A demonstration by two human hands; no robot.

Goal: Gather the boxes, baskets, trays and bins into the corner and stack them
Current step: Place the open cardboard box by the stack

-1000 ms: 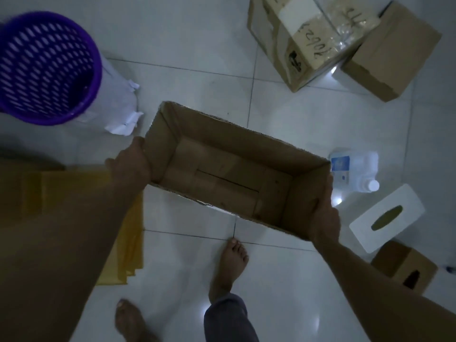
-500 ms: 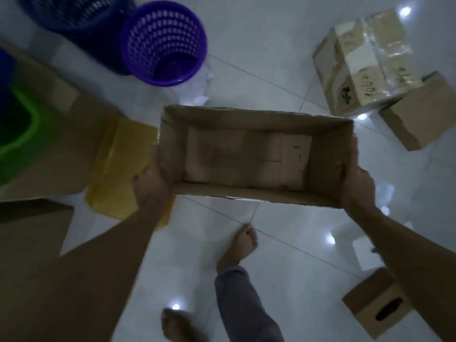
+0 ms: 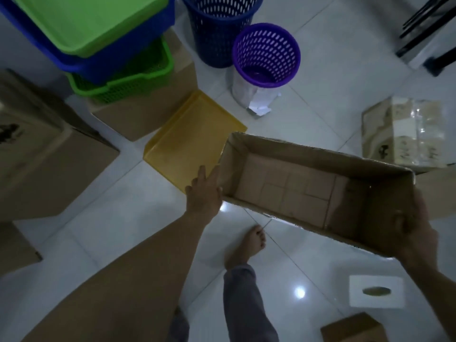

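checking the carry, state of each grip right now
left grip: open, straight fingers pressed against the open cardboard box at its left end
right grip: closed on the box's right end wall

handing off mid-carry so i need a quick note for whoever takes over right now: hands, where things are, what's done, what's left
Left hand: flat against the left end of the open cardboard box.
Right hand: grips its right end. The box is empty and held off the floor.
Done: green tray, blue bin and green basket are stacked on a base box; dark blue basket and purple basket stand beside it.
Left: place the held box; yellow tray, taped box and small box lie loose.
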